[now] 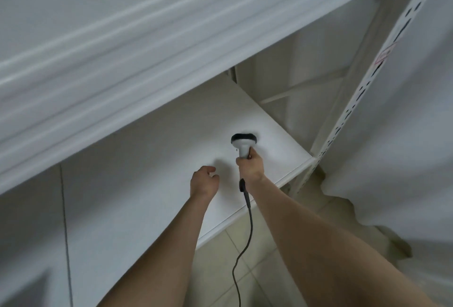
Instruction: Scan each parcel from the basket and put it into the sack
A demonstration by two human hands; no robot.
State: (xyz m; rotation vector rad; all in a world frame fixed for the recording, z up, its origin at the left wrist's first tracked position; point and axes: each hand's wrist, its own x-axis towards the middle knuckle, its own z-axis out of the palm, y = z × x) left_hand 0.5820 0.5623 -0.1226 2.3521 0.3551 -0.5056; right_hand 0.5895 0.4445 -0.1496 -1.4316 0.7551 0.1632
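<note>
Above the shelf board (147, 159), left to centre: upper shelf (122, 37), white; its ribbed front edge runs slantwise across the view.

Over the shelf board, centre: your left hand (204, 180); fingers loosely curled, grasping nothing; low over the white surface; whether it touches cannot be told.

Over the shelf board, just right of that hand: scanner (244, 143); pale body, dark head; head pointing away from you toward the back of the board; your right hand (250, 165) clenched round its handle; the two hands near each other but apart.

Below the shelf board's front edge: cable (247, 233); dark; hangs from the scanner's butt, beside your right forearm, down over the floor tiles (220, 257).

At the shelf board's right end: upright post (362, 86); white, slotted; beyond it a white sheet-like mass (404, 135), ragged along its lower edge; whether that is the sack cannot be told.

Step in hand, as a judgement only: between parcels, scanner held ready, free hand about to fetch; it may equally be a setting-down of the scanner. To do it well: let your left hand bring the parcel, label facing the scanner head; hold the label flat and steady before you trigger; mind that the cable does not catch on the board's front edge when you turn away.

Task's things: scanner in your right hand, just right of your left; parcels and basket not in view, so their place relative to either hand cannot be given.
</note>
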